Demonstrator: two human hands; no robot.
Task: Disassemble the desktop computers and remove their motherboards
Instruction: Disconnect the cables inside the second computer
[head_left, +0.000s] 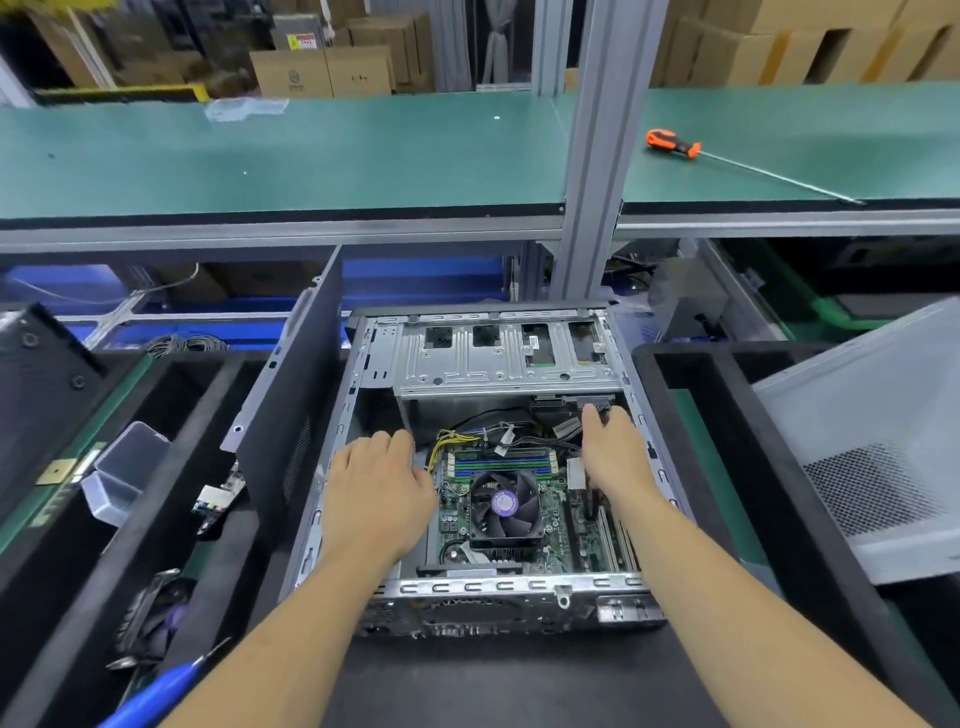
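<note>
RISK: cables (498, 434) at the board's 12 o'clock look plugged in; lifting now could tear connectors | POSE: left hand (376, 486) at 9 o'clock, fingers loosely spread, holding nothing; right hand (613, 449) at 2 o'clock, fingertips hidden, grasp unclear | BOARD: motherboard (519, 512) seated in case (498, 590)

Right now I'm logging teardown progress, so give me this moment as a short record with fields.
case: open desktop case, side panel off
motherboard: motherboard in the case, CPU fan on it
left hand: left hand inside the case at the board's left edge, contact unclear
right hand: right hand reaching to the cables under the drive cage, grip hidden
tool: orange screwdriver on the green shelf, out of hand
</note>
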